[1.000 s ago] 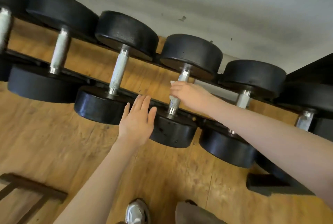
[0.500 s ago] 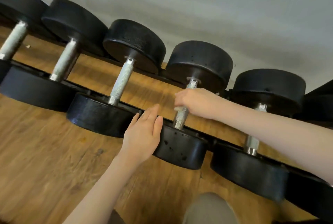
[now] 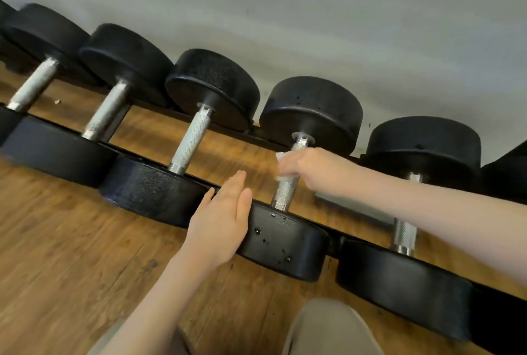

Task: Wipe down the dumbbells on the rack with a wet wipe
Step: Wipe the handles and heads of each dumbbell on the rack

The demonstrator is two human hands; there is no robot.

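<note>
Your right hand (image 3: 310, 167) has slid the wet wipe (image 3: 281, 156) up the knurled handle (image 3: 285, 192) and grips it there. Your left hand (image 3: 221, 222), flat and open, steadies the heavy dumbbell (image 3: 285, 243) on the rack (image 3: 332, 245) just below.

The right hand (image 3: 310, 167), wrapped around the knurled handle (image 3: 285, 192) with the white wet wipe (image 3: 281, 156), sits higher on the bar than a second ago, close under the collar of the far head (image 3: 312, 110); more bare metal shows below its fingers than before. The left hand (image 3: 219, 220), which a second ago hovered flat just short of the near head (image 3: 285, 243), now lies with straight fingers against that head's left edge. The viewpoint has drifted left and lower along the rack (image 3: 256, 138): the shoe seen earlier is gone, a beige trouser leg (image 3: 328, 329) fills the bottom, and small wet drops (image 3: 258, 230) show on the near head.
</note>
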